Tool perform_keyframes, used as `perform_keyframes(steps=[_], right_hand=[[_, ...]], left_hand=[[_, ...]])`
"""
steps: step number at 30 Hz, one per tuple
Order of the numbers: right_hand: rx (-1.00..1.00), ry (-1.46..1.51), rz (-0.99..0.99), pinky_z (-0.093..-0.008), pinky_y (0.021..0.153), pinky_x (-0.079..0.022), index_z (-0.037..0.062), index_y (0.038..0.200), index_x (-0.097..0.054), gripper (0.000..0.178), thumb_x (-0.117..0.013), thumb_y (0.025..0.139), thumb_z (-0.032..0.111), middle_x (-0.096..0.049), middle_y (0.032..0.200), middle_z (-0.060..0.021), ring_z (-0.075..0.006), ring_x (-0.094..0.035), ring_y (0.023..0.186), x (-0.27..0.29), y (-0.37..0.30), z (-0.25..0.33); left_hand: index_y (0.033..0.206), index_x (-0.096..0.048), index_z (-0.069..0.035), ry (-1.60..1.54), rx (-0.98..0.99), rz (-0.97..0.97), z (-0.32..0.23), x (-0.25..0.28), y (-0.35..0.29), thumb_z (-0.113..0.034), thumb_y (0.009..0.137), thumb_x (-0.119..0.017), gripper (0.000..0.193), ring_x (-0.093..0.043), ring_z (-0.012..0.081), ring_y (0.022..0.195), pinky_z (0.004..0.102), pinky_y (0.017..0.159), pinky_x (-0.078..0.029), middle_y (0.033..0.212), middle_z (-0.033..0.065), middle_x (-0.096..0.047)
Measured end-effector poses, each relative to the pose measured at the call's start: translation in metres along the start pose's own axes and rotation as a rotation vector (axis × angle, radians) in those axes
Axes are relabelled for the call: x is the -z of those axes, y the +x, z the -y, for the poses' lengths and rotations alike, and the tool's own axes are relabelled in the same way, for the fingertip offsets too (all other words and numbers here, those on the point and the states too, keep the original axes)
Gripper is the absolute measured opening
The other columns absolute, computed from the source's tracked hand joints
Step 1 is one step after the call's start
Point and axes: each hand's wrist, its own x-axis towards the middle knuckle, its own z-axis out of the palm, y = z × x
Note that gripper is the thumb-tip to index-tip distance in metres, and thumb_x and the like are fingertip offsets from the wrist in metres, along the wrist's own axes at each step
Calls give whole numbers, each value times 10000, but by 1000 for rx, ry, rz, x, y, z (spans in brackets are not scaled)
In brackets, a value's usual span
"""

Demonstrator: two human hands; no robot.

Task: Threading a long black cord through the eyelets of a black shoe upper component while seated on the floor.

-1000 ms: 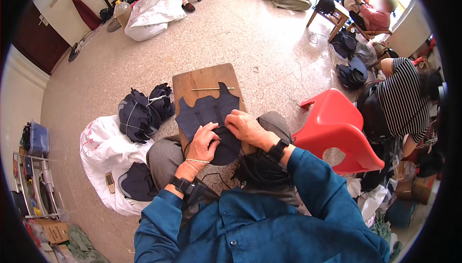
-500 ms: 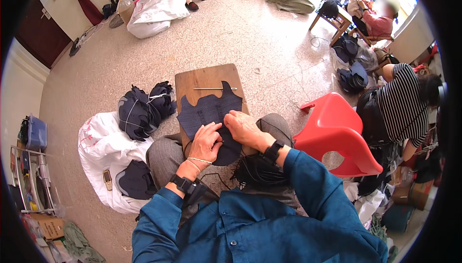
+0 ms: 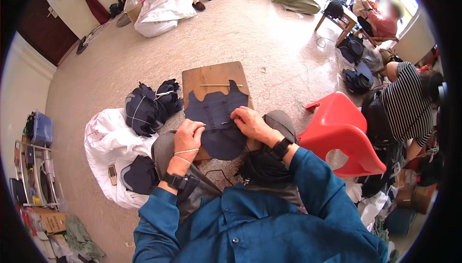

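At the dark cloth [image 3: 216, 111], the left hand [image 3: 187, 135] has shifted outward, grip unclear.

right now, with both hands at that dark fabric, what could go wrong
The thin stick meets an upper prong of the dark fabric, so tugging the fabric might roll it off the wooden bench. The black cords show close to the black wristband below the right hand and could perhaps snag on it.
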Motion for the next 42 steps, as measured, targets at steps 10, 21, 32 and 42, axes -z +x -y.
perform_keyframes(steps=[10, 21, 32, 42], right_hand=[[178, -38, -15, -434, 819, -507, 31, 1032, -657, 170, -611, 868, 27, -589, 950, -140, -351, -602, 943, -19, -10, 20], [168, -107, 47, -428, 852, -491, 40, 1110, -682, 308, -615, 813, -7, -584, 998, -132, -343, -587, 971, -21, -8, 21], [196, -179, 165, -445, 845, -485, 54, 1116, -694, 289, -616, 839, 23, -581, 981, -142, -356, -585, 965, -18, 4, 19], [193, -28, 116, -431, 928, -464, 37, 1077, -704, 287, -676, 791, 48, -611, 1072, -123, -333, -562, 1061, -26, 5, 7]], left_hand=[[899, -707, -20, 118, -22, 141, 2, -14, 1, -26, 814, -701, 85, -635, 343, 839, 420, 759, -511, 870, 150, -617], [810, -673, -23, 171, 25, 361, 7, -8, 27, -39, 805, -696, 28, -634, 371, 837, 448, 766, -518, 828, 161, -625], [862, -721, -31, 91, -64, 221, 9, -12, 13, -2, 800, -681, 80, -639, 348, 848, 422, 777, -524, 863, 149, -623], [872, -703, -35, -37, 257, 272, -1, -16, 25, 24, 785, -668, 111, -677, 341, 845, 414, 770, -546, 845, 147, -677]])
